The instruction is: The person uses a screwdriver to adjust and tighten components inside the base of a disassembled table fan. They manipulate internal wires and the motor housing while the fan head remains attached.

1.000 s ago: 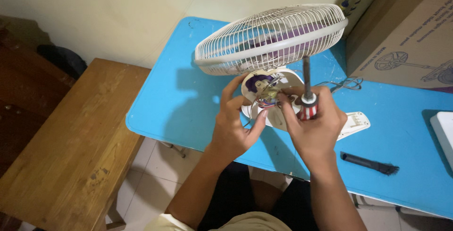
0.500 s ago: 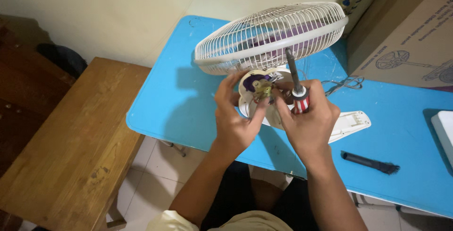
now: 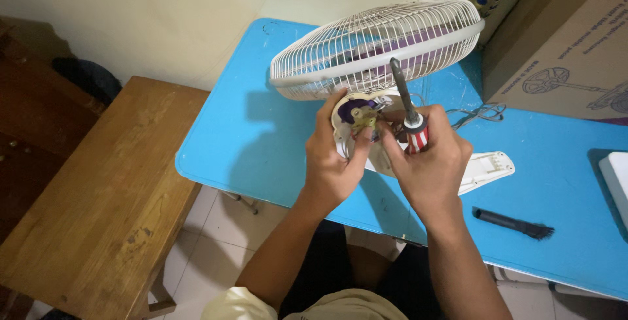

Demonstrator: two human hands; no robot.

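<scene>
The fan (image 3: 376, 49) lies on the blue table (image 3: 261, 130). The left hand (image 3: 333, 156) pinches its little motor part (image 3: 363, 118) steady, while the right hand (image 3: 432, 163) grips a screwdriver (image 3: 409, 114) upright

Single head camera, looking steeply down from above, close over blue table (image 3: 261, 143) edge and floor.

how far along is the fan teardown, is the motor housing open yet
Looks done: the rear motor housing is open, with a white cover panel lying apart on the blue table. In hand: the left hand pinches the exposed motor parts; the right hand holds a screwdriver. Left: the fan grille remains on, and the black brush lies untouched.
</scene>
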